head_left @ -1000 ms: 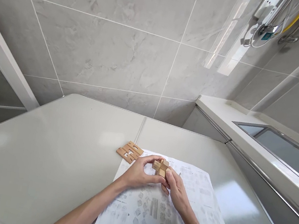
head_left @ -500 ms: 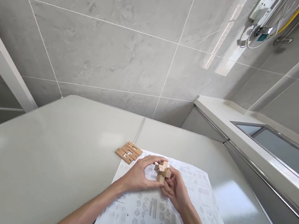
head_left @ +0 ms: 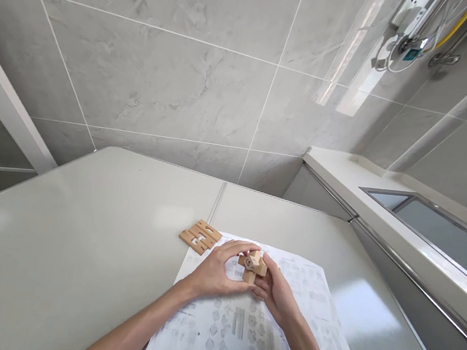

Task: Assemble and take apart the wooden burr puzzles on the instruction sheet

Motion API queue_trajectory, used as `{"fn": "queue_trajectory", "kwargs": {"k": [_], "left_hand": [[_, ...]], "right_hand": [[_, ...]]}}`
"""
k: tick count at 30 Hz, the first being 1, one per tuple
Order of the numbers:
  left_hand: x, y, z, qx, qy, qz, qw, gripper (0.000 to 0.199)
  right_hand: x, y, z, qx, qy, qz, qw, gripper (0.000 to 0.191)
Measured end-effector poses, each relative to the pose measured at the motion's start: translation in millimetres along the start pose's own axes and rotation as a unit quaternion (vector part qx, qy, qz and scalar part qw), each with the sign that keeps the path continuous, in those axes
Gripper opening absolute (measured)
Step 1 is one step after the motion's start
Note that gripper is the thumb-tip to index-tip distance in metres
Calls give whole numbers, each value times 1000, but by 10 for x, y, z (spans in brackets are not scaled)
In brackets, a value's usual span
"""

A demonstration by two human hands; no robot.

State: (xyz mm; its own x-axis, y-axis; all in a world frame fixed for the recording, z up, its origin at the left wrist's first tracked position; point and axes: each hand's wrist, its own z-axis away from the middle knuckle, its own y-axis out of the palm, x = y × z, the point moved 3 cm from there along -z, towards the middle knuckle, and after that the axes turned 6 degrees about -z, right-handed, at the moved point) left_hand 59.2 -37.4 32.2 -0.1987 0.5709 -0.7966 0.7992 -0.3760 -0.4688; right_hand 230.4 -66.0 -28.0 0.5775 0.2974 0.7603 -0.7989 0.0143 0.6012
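A small puzzle of interlocked wooden blocks (head_left: 252,265) is held between my two hands above a printed sheet (head_left: 229,330). My left hand (head_left: 218,268) pinches it from the left, the index finger at its top and the thumb at its lower side. On the right, my right hand (head_left: 279,290) grips it with curled fingers. Dark markings show on the block end facing me. Flat wooden pieces (head_left: 200,236) with cut-outs and printed numbers lie side by side just beyond my left hand, at the sheet's upper left corner.
The white table (head_left: 68,255) has a seam running toward the grey tiled wall (head_left: 164,80). At the right stands a white counter (head_left: 332,173) with an inset sink. Cables and a power strip (head_left: 410,13) hang on the wall at upper right. A white door frame (head_left: 9,95) is at left.
The right fingers have shifted on the wooden puzzle, with the index finger now higher up. Its marked block looks slightly turned. The left hand keeps its grip.
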Motion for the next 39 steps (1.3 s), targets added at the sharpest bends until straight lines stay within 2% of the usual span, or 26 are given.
{"fn": "queue_trajectory", "kwargs": {"k": [5, 10, 20, 28, 34, 39], "left_hand": [[-61, 16, 2, 35, 36, -3, 999, 70], [-83, 20, 2, 49, 65, -22, 996, 70], [44, 1, 18, -1, 19, -36, 999, 75], [45, 37, 31, -7, 11, -29, 999, 72], [13, 35, 9, -32, 6, -34, 999, 71], [6, 8, 10, -48, 0, -38, 998, 68]], "right_hand": [[-6, -77, 9, 4, 49, 9, 999, 54], [-2, -81, 27, 3, 43, 21, 999, 52], [76, 44, 52, 5, -69, 42, 997, 45], [74, 13, 48, -4, -46, 30, 999, 49], [44, -14, 23, -3, -51, 11, 999, 44], [53, 20, 44, 22, -59, 2, 998, 38]]}}
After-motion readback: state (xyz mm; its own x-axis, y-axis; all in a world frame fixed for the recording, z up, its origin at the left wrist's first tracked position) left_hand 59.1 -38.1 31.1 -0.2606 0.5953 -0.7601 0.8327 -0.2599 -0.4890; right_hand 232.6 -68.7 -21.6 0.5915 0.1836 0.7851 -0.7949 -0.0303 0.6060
